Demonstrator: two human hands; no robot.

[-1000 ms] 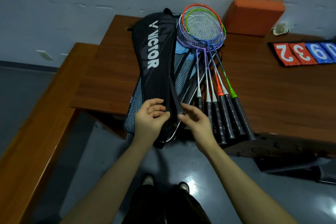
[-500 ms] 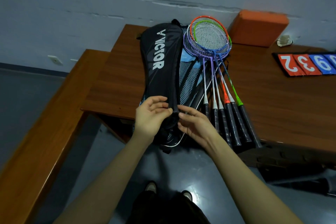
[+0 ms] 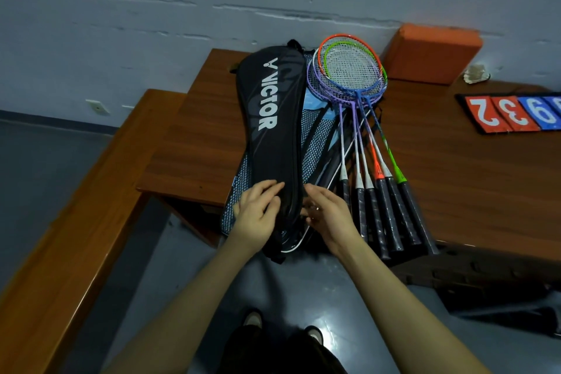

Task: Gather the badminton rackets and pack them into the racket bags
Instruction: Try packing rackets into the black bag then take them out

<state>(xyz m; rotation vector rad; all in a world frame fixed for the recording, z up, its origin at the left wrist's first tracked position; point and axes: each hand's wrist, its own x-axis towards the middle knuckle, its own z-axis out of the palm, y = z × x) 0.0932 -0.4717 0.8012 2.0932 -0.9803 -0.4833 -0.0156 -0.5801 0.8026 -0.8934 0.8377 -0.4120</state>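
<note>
A black racket bag [image 3: 273,118] with white lettering lies lengthwise at the table's left end, its narrow end hanging over the front edge. Under it are blue mesh racket bags [image 3: 315,143]. To its right lie several loose rackets [image 3: 352,70], their heads stacked at the back and their black grips [image 3: 391,215] fanned toward me. My left hand [image 3: 258,215] grips the bag's narrow end from the left. My right hand [image 3: 331,218] pinches the bag's right edge, fingertips together on a small shiny piece. No racket handle shows outside the bag.
The brown wooden table [image 3: 485,179] carries an orange block [image 3: 431,55] at the back, a small pale object [image 3: 475,74] and flip score cards [image 3: 513,114] at the right. A wooden bench [image 3: 76,222] runs along the left. My shoes stand on the grey floor below.
A black racket grip stuck out of the bag between my hands a second ago and is now out of sight. Both hands have closed in on the bag's narrow end.
</note>
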